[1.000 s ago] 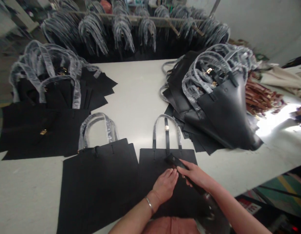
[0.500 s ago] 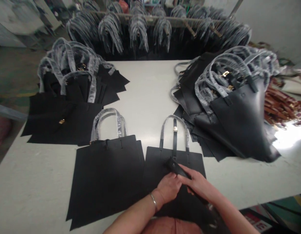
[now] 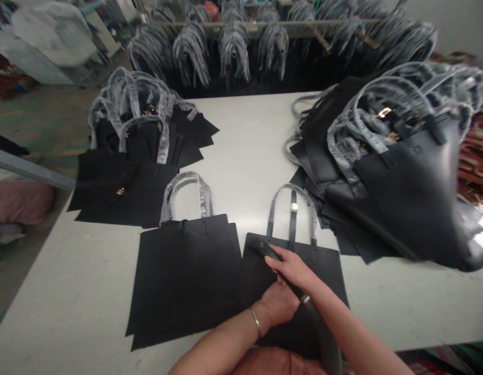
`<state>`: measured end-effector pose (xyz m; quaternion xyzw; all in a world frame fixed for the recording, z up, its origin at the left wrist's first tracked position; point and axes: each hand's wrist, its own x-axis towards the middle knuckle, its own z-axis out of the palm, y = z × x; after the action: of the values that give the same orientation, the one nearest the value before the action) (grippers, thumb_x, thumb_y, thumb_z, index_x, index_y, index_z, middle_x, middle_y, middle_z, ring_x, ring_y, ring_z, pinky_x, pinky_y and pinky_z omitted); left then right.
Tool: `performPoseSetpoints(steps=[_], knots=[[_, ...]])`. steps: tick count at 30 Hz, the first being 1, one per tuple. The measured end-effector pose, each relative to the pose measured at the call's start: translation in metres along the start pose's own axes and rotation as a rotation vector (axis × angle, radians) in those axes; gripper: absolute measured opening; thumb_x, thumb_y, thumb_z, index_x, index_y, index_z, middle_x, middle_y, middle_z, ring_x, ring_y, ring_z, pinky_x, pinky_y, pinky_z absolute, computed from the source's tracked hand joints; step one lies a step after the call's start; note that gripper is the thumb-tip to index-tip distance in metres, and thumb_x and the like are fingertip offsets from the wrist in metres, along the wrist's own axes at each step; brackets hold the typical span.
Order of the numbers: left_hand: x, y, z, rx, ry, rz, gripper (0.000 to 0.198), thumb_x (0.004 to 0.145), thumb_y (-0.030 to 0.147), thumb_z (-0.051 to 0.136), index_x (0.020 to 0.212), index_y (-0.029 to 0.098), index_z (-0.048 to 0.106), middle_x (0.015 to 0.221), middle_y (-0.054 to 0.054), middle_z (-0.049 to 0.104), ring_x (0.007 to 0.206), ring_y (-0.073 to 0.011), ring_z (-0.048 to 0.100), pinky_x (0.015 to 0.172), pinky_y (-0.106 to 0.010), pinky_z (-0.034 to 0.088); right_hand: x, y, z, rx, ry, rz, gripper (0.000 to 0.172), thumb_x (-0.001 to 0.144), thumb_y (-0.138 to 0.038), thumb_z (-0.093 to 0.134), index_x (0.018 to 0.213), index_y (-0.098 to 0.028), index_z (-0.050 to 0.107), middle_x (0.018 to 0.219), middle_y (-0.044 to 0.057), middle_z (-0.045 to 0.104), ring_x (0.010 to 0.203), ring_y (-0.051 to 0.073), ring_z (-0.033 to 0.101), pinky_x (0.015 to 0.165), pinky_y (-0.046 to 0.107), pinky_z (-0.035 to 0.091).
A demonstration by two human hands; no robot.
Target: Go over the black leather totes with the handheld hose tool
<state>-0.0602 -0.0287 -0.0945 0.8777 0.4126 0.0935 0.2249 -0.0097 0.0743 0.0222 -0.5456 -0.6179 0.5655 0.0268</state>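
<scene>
A black leather tote bag [image 3: 323,276] lies flat on the table right in front of me, its film-wrapped handles [image 3: 292,203] reaching away from me. My right hand [image 3: 290,268] grips a black leather strap [image 3: 267,249] that lies across the bag's upper left part. My left hand [image 3: 278,304], with a metal bangle [image 3: 256,321] on its wrist, rests under the right on the bag. Its fingers are mostly hidden. A second black tote [image 3: 182,276] lies next to the first on the left, edges nearly touching.
The white table [image 3: 257,151] holds stacks of black bags with film-wrapped handles at left [image 3: 124,182] and right [image 3: 405,192]. A rack of hanging wrapped handles [image 3: 233,47] stands beyond it. Brown leather straps [image 3: 478,161] lie at far right.
The view has swung left, shifting the table rightward in the picture. My right hand has moved over my left, and the strap's tip now points further left.
</scene>
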Motion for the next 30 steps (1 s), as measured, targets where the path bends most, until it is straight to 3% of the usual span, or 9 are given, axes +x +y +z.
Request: performPoseSetpoints(steps=[3, 6, 9, 11, 14, 16, 18, 23, 30], knots=[[0.002, 0.001, -0.011, -0.029, 0.039, 0.027, 0.027, 0.086, 0.017, 0.051, 0.110, 0.012, 0.064, 0.111, -0.013, 0.069, 0.118, -0.0258, 0.054, 0.107, -0.042, 0.037, 0.004, -0.001, -0.007, 0.049, 0.093, 0.031, 0.059, 0.088, -0.045, 0.050, 0.141, -0.020, 0.046, 0.068, -0.001, 0.067, 0.050, 0.014, 0.061, 0.051, 0.026, 0.050], [0.003, 0.004, -0.019, -0.033, 0.112, 0.021, 0.032, 0.090, 0.017, 0.046, 0.119, 0.011, 0.058, 0.116, -0.011, 0.066, 0.122, -0.0236, 0.050, 0.110, -0.038, 0.035, -0.007, 0.010, -0.025, 0.062, 0.200, 0.025, 0.062, 0.085, -0.049, 0.053, 0.140, -0.020, 0.047, 0.078, 0.001, 0.069, 0.060, 0.017, 0.064, 0.058, 0.027, 0.051], [-0.004, 0.001, -0.023, -0.058, 0.205, -0.004, 0.035, 0.092, 0.017, 0.043, 0.125, 0.014, 0.053, 0.124, -0.008, 0.061, 0.120, -0.0181, 0.051, 0.111, -0.032, 0.035, -0.029, 0.030, -0.040, 0.053, 0.158, 0.040, 0.062, 0.082, -0.051, 0.057, 0.136, -0.020, 0.052, 0.073, 0.001, 0.068, 0.061, 0.019, 0.064, 0.058, 0.028, 0.050], [-0.012, -0.009, -0.029, -0.045, 0.328, -0.171, 0.039, 0.090, 0.013, 0.044, 0.129, 0.017, 0.049, 0.131, -0.006, 0.057, 0.122, -0.0174, 0.048, 0.112, -0.035, 0.033, -0.046, 0.044, -0.044, 0.083, 0.118, 0.129, 0.067, 0.083, -0.054, 0.053, 0.141, -0.021, 0.045, 0.059, -0.003, 0.062, 0.052, 0.019, 0.061, 0.051, 0.029, 0.048], [-0.026, -0.037, -0.051, 0.045, 0.536, -0.694, 0.043, 0.090, 0.019, 0.050, 0.132, 0.016, 0.044, 0.134, -0.014, 0.050, 0.125, -0.0277, 0.044, 0.106, -0.050, 0.037, -0.065, 0.058, -0.041, 0.130, 0.150, 0.198, 0.072, 0.082, -0.055, 0.054, 0.145, -0.023, 0.038, 0.060, -0.003, 0.063, 0.052, 0.020, 0.061, 0.051, 0.030, 0.049], [-0.031, -0.058, -0.069, 0.100, 0.583, -0.965, 0.044, 0.086, 0.033, 0.062, 0.124, 0.013, 0.049, 0.124, -0.017, 0.052, 0.117, -0.0337, 0.048, 0.094, -0.053, 0.044, -0.071, 0.063, -0.038, 0.134, 0.180, 0.213, 0.075, 0.080, -0.056, 0.057, 0.145, -0.024, 0.038, 0.063, -0.002, 0.065, 0.055, 0.021, 0.062, 0.053, 0.031, 0.050], [-0.034, -0.075, -0.084, 0.107, 0.554, -1.060, 0.040, 0.079, 0.038, 0.070, 0.107, 0.014, 0.055, 0.109, -0.014, 0.056, 0.103, -0.0317, 0.054, 0.085, -0.049, 0.048, -0.072, 0.064, -0.035, 0.136, 0.184, 0.216, 0.077, 0.078, -0.057, 0.058, 0.145, -0.025, 0.037, 0.064, -0.001, 0.065, 0.057, 0.022, 0.063, 0.055, 0.032, 0.051], [-0.038, -0.086, -0.081, -0.007, 0.526, -0.835, 0.005, 0.090, 0.017, 0.056, 0.086, 0.019, 0.058, 0.085, -0.003, 0.060, 0.078, -0.0167, 0.058, 0.073, -0.029, 0.049, -0.069, 0.058, -0.028, 0.131, 0.109, 0.162, 0.075, 0.080, -0.056, 0.056, 0.146, -0.027, 0.034, 0.072, -0.001, 0.067, 0.057, 0.021, 0.062, 0.056, 0.032, 0.051], [-0.051, -0.072, -0.050, 0.212, 0.480, -0.491, 0.030, 0.092, 0.009, 0.042, 0.113, 0.021, 0.060, 0.083, -0.004, 0.061, 0.074, -0.0165, 0.058, 0.069, -0.028, 0.050, -0.066, 0.037, -0.023, 0.202, 0.045, 0.153, 0.072, 0.081, -0.052, 0.056, 0.145, -0.024, 0.038, 0.063, -0.004, 0.058, 0.050, 0.015, 0.058, 0.048, 0.026, 0.047]])
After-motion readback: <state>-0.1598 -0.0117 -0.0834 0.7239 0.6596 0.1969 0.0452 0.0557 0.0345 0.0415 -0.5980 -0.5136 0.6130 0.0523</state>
